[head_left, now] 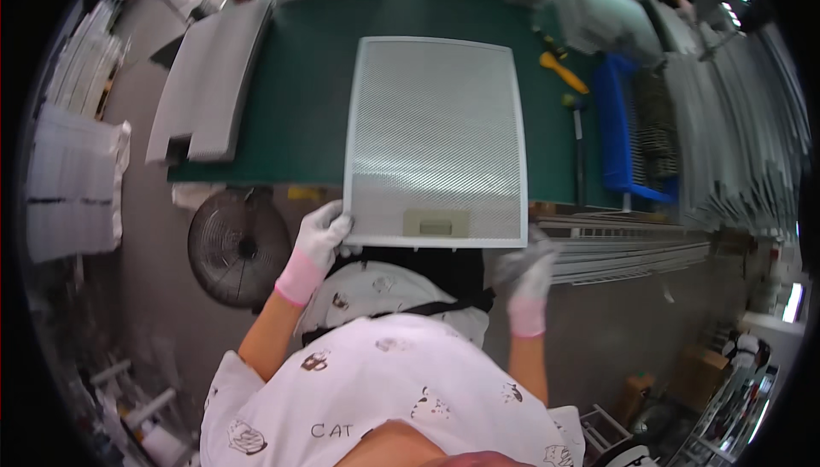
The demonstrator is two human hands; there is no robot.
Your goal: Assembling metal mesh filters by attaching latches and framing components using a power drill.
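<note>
Two gloved hands here: the left hand (325, 230) is curled around the panel's left edge by its near corner; the right hand (528, 275) is a blur just beside the near right corner, so can't tell if it's open, closed or touching. One framed mesh panel (436, 134) sits mid-table, poking past the near edge of the green table (299, 100), with one tan patch (436, 224) on it. Shirt (401, 373) has one short line of dark lettering (plus little cartoon prints). Toward the table's right edge: one yellow-handled tool (564, 72), one dark-handled mallet (579, 143) and one blue bin (622, 130) crammed with parts, too many to count. One stack (209, 83) is on the left edge. Below the near edge: one fan (239, 249) at left, and long strips (636, 249) crowding the right hand's side.
</note>
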